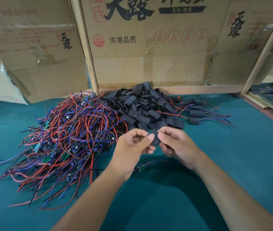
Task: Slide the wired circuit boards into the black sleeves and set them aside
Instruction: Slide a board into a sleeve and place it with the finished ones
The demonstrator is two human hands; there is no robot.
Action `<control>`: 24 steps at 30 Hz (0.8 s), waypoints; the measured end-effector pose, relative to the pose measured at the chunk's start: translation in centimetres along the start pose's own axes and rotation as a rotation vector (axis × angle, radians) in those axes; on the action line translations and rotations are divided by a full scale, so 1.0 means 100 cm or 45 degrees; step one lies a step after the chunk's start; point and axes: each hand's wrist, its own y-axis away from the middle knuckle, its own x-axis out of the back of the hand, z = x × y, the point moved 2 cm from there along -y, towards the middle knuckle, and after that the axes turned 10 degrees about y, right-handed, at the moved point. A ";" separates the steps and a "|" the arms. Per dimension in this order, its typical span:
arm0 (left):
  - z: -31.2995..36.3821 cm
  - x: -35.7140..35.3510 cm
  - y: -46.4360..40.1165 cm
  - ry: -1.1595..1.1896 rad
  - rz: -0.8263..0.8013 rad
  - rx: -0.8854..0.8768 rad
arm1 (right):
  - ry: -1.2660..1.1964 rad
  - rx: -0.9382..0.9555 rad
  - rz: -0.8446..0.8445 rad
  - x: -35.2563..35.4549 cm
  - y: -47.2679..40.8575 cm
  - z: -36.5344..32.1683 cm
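Observation:
Both hands hold one flat black sleeve (155, 138) above the green table. My left hand (133, 145) pinches its left edge with thumb and fingers; my right hand (176, 144) pinches its right edge. Below the hands a single green circuit board (141, 167) with red wires lies on the table. A big tangle of wired circuit boards (69, 135) with red, blue and black wires fills the left. Behind the hands is a heap of empty black sleeves (144, 105). Several sleeved boards (195, 114) with trailing wires lie at the right.
Cardboard boxes (149, 47) and wooden posts form a wall along the table's back edge. A wooden rail (265, 104) borders the right side, with more wires beyond it. The green table surface (249, 155) stretches to the right and front.

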 end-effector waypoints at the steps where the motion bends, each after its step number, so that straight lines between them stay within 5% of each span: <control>1: -0.002 0.001 0.001 0.032 -0.015 -0.011 | -0.018 -0.001 -0.015 -0.002 0.000 -0.001; 5: -0.006 0.006 0.003 0.168 -0.104 0.002 | -0.026 -0.059 0.031 -0.002 0.001 0.000; 16: -0.003 0.013 -0.002 -0.450 -0.047 -0.295 | 0.403 0.133 0.306 -0.011 -0.002 0.005; 24: 0.000 0.012 -0.001 -0.611 -0.094 -0.307 | 0.093 0.122 0.051 -0.017 0.001 -0.002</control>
